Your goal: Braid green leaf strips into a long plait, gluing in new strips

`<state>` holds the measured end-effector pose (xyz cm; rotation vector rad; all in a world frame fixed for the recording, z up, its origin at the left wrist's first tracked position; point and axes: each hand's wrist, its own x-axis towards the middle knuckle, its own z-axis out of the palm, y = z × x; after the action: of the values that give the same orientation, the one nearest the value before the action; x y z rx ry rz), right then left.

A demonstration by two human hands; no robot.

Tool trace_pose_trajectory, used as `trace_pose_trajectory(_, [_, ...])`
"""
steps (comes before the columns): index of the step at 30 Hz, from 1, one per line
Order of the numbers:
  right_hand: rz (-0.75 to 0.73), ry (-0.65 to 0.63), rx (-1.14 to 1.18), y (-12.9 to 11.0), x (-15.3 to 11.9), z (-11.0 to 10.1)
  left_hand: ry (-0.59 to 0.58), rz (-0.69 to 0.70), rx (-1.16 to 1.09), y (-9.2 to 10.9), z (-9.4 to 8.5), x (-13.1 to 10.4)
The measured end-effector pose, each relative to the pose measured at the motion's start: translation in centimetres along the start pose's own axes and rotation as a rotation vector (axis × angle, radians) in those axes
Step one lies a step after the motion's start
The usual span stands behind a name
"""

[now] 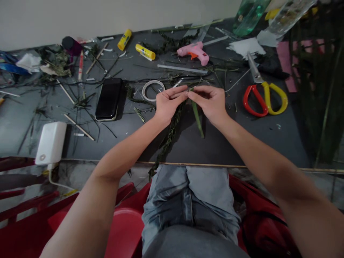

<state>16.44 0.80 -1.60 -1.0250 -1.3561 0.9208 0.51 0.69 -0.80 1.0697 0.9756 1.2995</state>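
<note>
My left hand [168, 104] and my right hand [212, 102] meet fingertip to fingertip above the dark table, both closed in a pinch. A green leaf strip [197, 120] hangs down from between my right fingers and thumb. From under my left fingers a dark green braided strand [170, 138] runs down over the table's front edge. The exact spot where the fingertips pinch is too small to make out. A roll of white tape [147, 84] lies just left of my left hand.
On the table [223, 145] lie a phone [109, 98], a white power bank [51, 142], two glue sticks [124, 39], a pink glue gun [194, 52], scissors [256, 73] to the right and plastic bottles [248, 18] at the back. Leaf scraps and sticks are scattered about.
</note>
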Motion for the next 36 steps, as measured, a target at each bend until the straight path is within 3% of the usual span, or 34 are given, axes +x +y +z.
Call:
trace_pose_trajectory(4, [-0.037, 0.012, 0.025, -0.4, 0.2, -0.2, -0.059, -0.060, 0.021, 0.1, -0.4, 0.1])
trace_pose_trajectory(10, [0.017, -0.109, 0.077, -0.4, 1.1, -1.2, -0.226, -0.133, 0.068, 0.7, -1.1, 0.7])
trace_pose_trajectory(17, [0.111, -0.192, 0.011, -0.4, 1.2, -1.2, -0.230, 0.049, 0.226, 1.0, -1.3, 0.9])
trace_pose_trajectory(22, [0.175, -0.146, 0.005, -0.6, 0.6, -0.8, -0.314, 0.090, 0.245, 0.4, -1.5, 1.4])
trace_pose_trajectory(26, [0.281, -0.170, 0.014, -1.0, 0.5, -1.0, -0.286, 0.037, 0.178, 0.2, -1.8, 1.6])
trace_pose_trajectory(31, [0.218, -0.232, -0.084, -2.3, 0.2, -1.0, -0.207, -0.045, 0.106, 0.2, -1.7, 1.6])
trace_pose_trajectory(36, [0.278, -0.303, 0.048, -2.9, 0.2, -1.0, -0.133, -0.102, 0.043, 0.9, -0.9, 0.8])
